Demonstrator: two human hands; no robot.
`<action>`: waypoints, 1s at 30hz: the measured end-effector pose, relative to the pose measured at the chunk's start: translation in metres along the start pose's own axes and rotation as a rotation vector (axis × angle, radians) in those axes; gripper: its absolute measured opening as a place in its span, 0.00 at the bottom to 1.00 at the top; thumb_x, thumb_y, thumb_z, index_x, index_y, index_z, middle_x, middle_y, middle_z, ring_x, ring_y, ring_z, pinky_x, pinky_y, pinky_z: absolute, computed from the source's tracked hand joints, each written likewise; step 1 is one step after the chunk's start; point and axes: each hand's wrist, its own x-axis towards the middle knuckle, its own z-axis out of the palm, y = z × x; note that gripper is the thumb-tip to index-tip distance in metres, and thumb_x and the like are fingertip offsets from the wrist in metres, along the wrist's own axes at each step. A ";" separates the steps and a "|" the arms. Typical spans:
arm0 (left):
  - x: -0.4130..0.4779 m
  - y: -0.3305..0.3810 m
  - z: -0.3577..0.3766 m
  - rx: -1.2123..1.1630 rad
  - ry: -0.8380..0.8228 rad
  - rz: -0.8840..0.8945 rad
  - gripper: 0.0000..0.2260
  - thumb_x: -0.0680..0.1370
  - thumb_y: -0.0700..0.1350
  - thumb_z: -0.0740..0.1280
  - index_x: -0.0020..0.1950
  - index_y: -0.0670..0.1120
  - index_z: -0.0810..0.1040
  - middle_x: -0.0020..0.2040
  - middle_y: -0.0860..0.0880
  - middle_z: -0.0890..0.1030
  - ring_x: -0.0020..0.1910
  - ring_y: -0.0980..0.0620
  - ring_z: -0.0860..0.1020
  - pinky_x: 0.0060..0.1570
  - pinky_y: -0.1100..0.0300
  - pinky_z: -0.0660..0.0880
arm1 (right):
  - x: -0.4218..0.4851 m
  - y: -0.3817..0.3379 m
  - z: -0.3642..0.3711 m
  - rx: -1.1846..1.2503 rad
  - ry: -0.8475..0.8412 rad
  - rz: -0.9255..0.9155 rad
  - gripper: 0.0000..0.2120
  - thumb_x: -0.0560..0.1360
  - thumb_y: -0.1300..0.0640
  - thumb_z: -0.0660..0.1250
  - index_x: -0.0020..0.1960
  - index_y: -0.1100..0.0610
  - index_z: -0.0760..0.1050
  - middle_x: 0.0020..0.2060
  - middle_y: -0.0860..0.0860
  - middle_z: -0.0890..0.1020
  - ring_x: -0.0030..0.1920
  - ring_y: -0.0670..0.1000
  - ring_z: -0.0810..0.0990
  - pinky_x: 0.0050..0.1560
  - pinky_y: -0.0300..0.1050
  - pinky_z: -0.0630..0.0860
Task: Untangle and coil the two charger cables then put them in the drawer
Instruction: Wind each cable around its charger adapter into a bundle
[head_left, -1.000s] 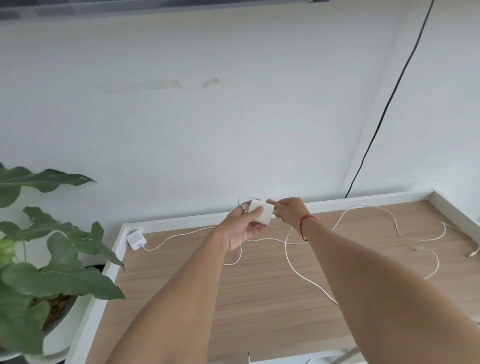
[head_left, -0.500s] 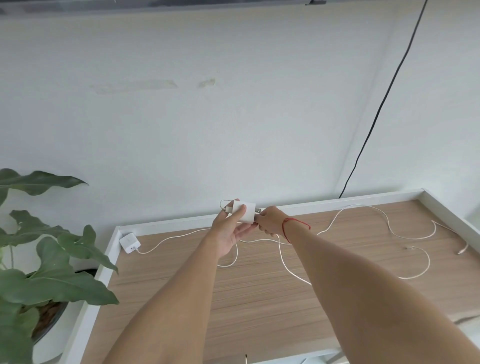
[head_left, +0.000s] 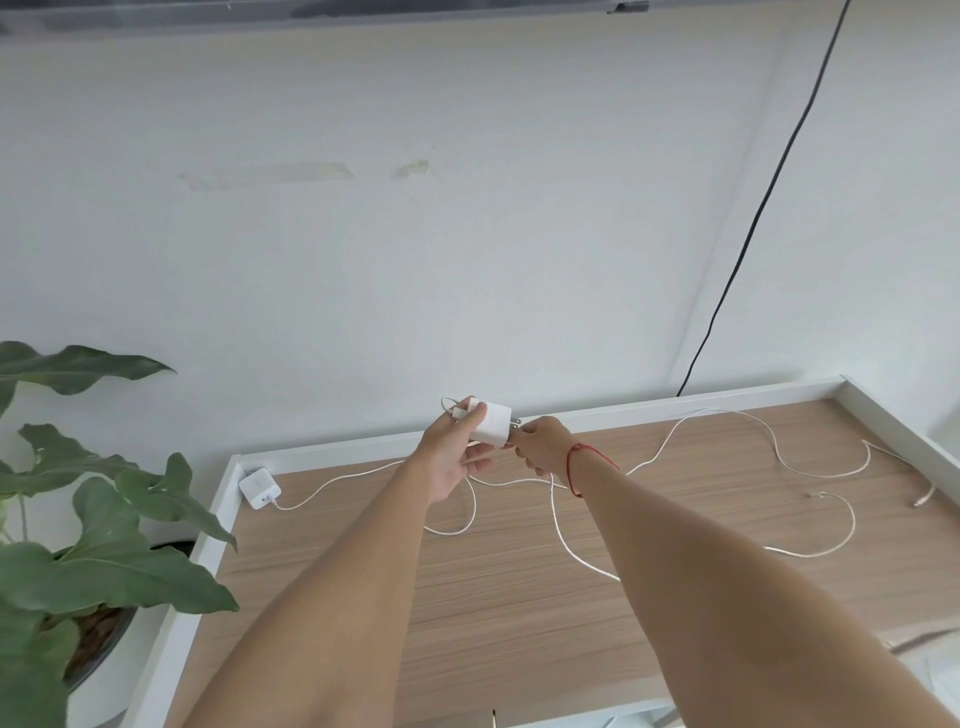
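My left hand grips a white charger block lifted above the back of the wooden desk. My right hand, with a red string on the wrist, pinches the metal prongs on the block's right side. The block's thin white cable hangs down and crosses the desk under my arms. A second white charger block lies in the far left corner, its cable running right toward the tangle. More white cable loops spread over the right half. No drawer is seen.
A large green potted plant stands left of the desk. The desk has a raised white rim along its back and sides. A black cord runs down the white wall behind the desk. A loose connector end lies near the right rim.
Both hands have shifted slightly left with the charger block. My right hand's fingers have moved onto the prongs at the block's right side.
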 end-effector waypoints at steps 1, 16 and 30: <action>0.001 0.000 -0.001 -0.022 0.001 0.013 0.15 0.79 0.47 0.67 0.65 0.48 0.74 0.58 0.45 0.79 0.50 0.45 0.80 0.41 0.57 0.79 | 0.001 0.000 -0.001 0.035 0.015 0.007 0.12 0.78 0.57 0.61 0.36 0.57 0.73 0.30 0.52 0.69 0.27 0.49 0.62 0.28 0.41 0.60; -0.008 -0.008 0.009 0.049 0.069 0.070 0.08 0.81 0.42 0.64 0.60 0.47 0.72 0.52 0.40 0.78 0.47 0.39 0.83 0.53 0.51 0.80 | 0.011 0.001 0.001 0.084 0.028 0.044 0.22 0.75 0.38 0.61 0.37 0.56 0.72 0.30 0.52 0.70 0.28 0.51 0.66 0.31 0.44 0.64; -0.007 -0.010 0.002 0.052 0.036 0.072 0.08 0.77 0.36 0.68 0.54 0.46 0.80 0.43 0.45 0.75 0.34 0.47 0.76 0.41 0.60 0.76 | 0.004 0.004 -0.005 0.076 0.019 0.102 0.15 0.80 0.53 0.53 0.41 0.58 0.71 0.30 0.51 0.68 0.26 0.49 0.62 0.27 0.40 0.59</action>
